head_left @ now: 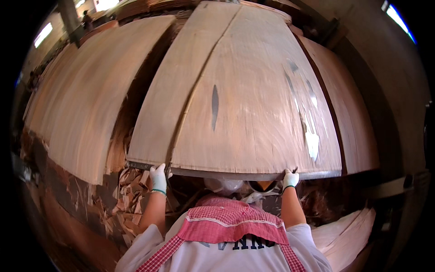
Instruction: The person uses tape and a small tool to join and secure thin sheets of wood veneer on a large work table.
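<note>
A wide, pale wood veneer sheet point(253, 113) lies in front of me, with a dark slit-shaped opening and several ragged holes toward its right side. Along its left runs a narrower veneer piece point(167, 99), parted from it by a dark, curving seam. My left hand point(158, 177), in a white glove, is closed on the near edge beside that seam. Further right, my right hand point(291, 178), also white-gloved, grips the near edge of the wide sheet with the thumb on top. The fingers under the edge are hidden from sight.
Another veneer stack point(95, 99) stands to the left across a dark gap, and a further veneer sheet point(344, 104) lies on the right. Broken veneer scraps point(129, 195) litter the floor by my left arm. A loose veneer piece point(346, 238) rests at the lower right.
</note>
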Available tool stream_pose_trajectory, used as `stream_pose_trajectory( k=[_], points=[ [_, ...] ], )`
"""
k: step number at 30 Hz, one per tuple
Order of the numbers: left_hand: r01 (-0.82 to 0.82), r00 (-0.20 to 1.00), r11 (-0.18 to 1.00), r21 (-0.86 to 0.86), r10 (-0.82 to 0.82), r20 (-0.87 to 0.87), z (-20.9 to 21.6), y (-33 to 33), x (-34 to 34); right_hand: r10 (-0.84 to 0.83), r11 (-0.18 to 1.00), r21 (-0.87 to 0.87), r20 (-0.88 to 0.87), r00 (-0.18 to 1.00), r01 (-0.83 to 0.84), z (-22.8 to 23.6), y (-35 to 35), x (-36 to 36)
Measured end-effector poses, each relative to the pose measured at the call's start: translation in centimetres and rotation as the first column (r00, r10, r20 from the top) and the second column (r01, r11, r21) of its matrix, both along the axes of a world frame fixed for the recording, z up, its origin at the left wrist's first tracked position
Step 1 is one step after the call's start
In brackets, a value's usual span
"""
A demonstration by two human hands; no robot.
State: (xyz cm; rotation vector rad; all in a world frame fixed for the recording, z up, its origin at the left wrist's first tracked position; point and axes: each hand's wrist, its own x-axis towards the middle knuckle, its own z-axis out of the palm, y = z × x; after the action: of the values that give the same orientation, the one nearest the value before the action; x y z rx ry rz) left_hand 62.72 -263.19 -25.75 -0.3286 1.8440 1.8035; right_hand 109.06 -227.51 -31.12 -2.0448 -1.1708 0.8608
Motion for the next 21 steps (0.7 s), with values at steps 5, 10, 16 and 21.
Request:
stream_pose_trajectory(
  k=[5,10,16,21],
  points=[
    [0.48,0.877,0.864,-0.154,-0.479,0.046,2.5,-3.9,0.1,0.112,0.977,0.162,0.161,0.98,-0.139,4.2,-4.6,0.6],
    [0.645,0.745,0.741,-0.188,-0.664,-0.061,5.7,5.1,4.7,0.07,0.99,0.131,-0.11,0.991,-0.055,9.4,-11.3,1.7],
    [0.818,0.568,0.553,0.162,-0.821,-0.065,3.6,19.6,9.8,0.159,0.987,0.024,0.043,0.986,-0.16,4.5,-16.4,3.8],
    [0.978,0.075,0.083,0.193,-0.996,0.046,3.4,22.0,18.0,0.02,0.996,-0.088,0.092,0.996,-0.012,5.8,-25.3,12.8]
  ],
)
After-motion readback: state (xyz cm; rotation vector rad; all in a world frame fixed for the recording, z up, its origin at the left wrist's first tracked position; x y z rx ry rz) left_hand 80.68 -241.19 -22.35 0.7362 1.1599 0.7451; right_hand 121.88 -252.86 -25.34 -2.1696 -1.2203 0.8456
